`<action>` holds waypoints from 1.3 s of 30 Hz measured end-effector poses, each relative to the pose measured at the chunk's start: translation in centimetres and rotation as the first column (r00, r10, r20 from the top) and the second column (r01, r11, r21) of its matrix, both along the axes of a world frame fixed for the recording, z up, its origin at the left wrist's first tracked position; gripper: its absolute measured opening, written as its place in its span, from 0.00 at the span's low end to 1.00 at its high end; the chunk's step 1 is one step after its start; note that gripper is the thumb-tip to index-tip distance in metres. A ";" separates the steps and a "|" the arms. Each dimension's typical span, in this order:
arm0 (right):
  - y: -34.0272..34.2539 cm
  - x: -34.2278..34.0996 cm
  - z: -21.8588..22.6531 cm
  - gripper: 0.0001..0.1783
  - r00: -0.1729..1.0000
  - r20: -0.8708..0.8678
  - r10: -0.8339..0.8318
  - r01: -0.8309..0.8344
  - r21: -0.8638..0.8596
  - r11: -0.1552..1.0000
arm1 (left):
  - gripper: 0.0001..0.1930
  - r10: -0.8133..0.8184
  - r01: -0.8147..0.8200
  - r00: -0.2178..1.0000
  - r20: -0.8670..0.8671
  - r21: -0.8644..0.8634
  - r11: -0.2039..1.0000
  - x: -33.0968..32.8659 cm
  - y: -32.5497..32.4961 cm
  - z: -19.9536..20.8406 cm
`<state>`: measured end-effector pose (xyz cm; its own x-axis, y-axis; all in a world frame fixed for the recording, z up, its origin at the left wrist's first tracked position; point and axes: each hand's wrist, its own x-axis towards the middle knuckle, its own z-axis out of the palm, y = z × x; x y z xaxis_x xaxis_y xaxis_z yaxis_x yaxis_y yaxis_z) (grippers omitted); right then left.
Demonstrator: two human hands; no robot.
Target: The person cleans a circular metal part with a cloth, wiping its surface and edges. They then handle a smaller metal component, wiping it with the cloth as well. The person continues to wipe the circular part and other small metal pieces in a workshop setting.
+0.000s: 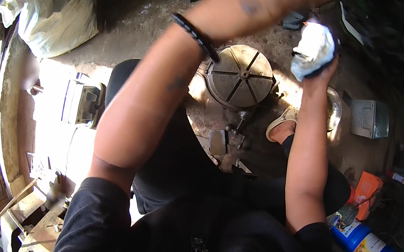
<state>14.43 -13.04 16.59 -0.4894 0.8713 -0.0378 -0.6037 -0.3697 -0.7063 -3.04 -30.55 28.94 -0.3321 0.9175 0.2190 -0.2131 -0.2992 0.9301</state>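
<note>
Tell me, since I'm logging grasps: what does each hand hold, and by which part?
The right hand has its grip bunched around the middle of a white cloth. The left hand is spread open, holding nothing.

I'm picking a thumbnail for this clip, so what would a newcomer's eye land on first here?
First the white crumpled cloth gripped in the raised right hand, bright against the dark upper right. Next the left hand, lifted open at top centre with a black bracelet on its wrist. Between the arms, on the floor, sits a round slotted metal table, and a blue drum stands out at lower right.
</note>
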 end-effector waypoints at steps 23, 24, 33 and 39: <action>-5.2 -10.1 -27.2 0.36 -0.172 0.746 -0.643 -0.642 0.410 0.647 | 0.15 0.325 -0.632 0.563 -0.759 -0.143 0.761 -5.5 3.5 -0.4; -6.1 -10.0 -26.7 0.34 -0.168 0.796 -0.581 -0.683 0.331 0.651 | 0.15 0.324 -0.609 0.601 -0.731 -0.156 0.777 -5.6 3.5 -0.6; -14.6 2.7 -23.5 0.28 0.200 0.880 -0.431 -0.953 0.277 0.123 | 0.14 0.251 -0.381 0.862 -0.441 -0.236 0.894 -7.1 2.7 -2.1; -8.9 14.9 -19.8 0.21 -0.049 0.890 -0.453 -0.803 0.234 0.547 | 0.18 0.250 -0.489 0.683 -0.686 -0.175 0.855 -5.8 1.0 -0.5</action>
